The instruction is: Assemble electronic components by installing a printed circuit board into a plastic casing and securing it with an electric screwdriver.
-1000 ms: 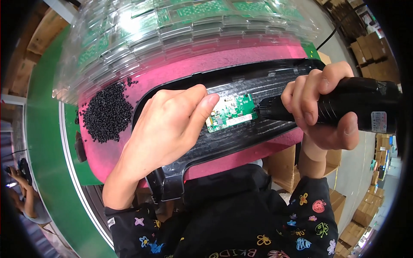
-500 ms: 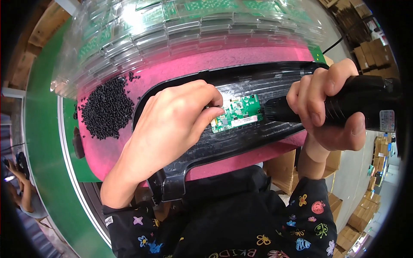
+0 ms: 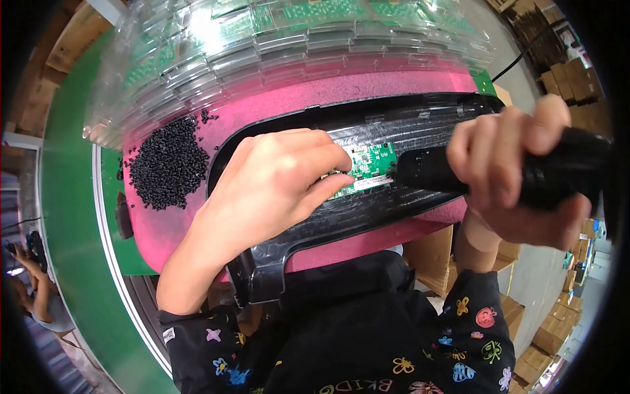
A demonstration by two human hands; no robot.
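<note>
A green circuit board (image 3: 375, 159) with a white strip lies inside a long, black plastic shell (image 3: 275, 244). Over the board's left part, the thumb and forefinger of my left hand (image 3: 275, 174) are closed in a pinch; what is between the fingertips is hidden. My right hand (image 3: 508, 161) is wrapped round a black electric screwdriver (image 3: 430, 172), its narrow end by the board's right edge. The screwdriver's tip cannot be made out clearly. Left of the shell lies a heap of small black screws (image 3: 167, 164).
The shell rests on a pink mat (image 3: 161, 244) on a green table (image 3: 75, 217). Stacked clear plastic trays (image 3: 295, 49) with green boards stand along the far side. Cardboard boxes (image 3: 571, 85) fill the right background. At the far left, another person's arm (image 3: 29, 269) shows.
My left hand's pinch has shifted slightly right across the board, covering more of it. The screwdriver's end has come slightly left, and my right hand has moved a little right and is blurred.
</note>
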